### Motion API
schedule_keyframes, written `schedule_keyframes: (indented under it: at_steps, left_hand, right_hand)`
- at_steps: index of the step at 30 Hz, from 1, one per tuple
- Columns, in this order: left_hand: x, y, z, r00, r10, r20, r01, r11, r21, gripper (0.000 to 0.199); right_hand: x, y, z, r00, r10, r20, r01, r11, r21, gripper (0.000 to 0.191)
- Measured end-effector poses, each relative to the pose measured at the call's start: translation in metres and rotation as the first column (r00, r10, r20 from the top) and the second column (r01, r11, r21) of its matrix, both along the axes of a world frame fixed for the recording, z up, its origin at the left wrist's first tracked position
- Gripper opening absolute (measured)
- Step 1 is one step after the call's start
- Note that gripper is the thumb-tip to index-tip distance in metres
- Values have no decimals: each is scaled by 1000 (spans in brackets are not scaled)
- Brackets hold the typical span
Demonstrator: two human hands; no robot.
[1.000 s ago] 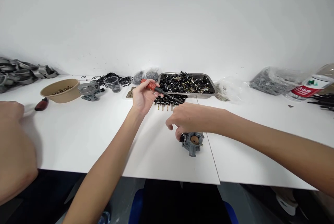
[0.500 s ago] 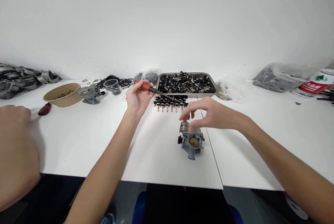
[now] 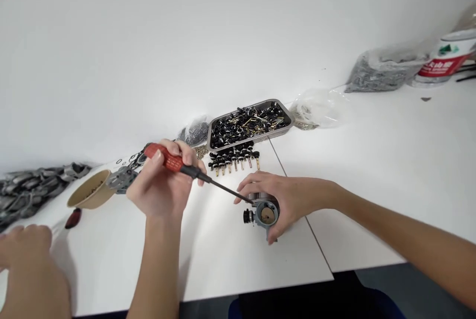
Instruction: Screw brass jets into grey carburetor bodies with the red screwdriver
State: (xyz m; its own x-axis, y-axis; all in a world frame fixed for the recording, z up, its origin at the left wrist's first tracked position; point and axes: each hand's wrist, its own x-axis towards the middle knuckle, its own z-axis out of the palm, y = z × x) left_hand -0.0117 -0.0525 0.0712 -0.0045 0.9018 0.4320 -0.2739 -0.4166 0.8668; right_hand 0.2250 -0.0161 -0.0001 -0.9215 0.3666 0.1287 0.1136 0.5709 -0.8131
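My left hand is closed round the red handle of a screwdriver. The dark shaft slants down to the right, and its tip appears at the upper left of a grey metal carburetor; whether it touches cannot be made out. My right hand wraps round the carburetor from the right, fingers over its far side and thumb at its near side. A black knob sticks out on the carburetor's left, and its round bore faces up. Part of the body is hidden under my fingers.
Behind lies a metal tray heaped with black and brass parts, with a row of brass-tipped parts before it. Plastic bags stand to the right. At left are a tan bowl, grey castings and another person's hand.
My right hand has come down and taken hold of the carburetor. My left hand has brought the screwdriver nearer, its tip now at the carburetor. The view has tilted.
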Motion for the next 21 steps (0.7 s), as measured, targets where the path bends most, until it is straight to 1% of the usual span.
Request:
schedule_keyframes:
  at_steps: [3,6,8,14,19,21]
  left_hand:
    - [13,-8,-4,985,-120,-123,123,992,12,19]
    - [16,-10,-5,963,-199,-181,207,978,27,20]
    - [15,-10,-5,959,-205,-196,214,976,30,20]
    - [15,-10,-4,958,-174,-230,190,981,48,18]
    - [15,-10,-8,945,-179,-275,204,977,65,18]
    - [16,-12,-6,935,-179,-306,212,974,79,18]
  right_hand:
    - [-3,-1,-5,1000,-2,-2,2,1000,-2,66]
    - [-5,-1,-7,1000,2,-17,-1,1000,9,66]
    - [-5,-1,-6,1000,4,-18,-3,1000,16,65]
    - [-4,0,-3,1000,2,0,-2,1000,-10,62]
    - [-6,-1,-4,1000,-1,-1,1,1000,-12,63]
    - [-5,0,-5,1000,-4,0,4,1000,-18,63]
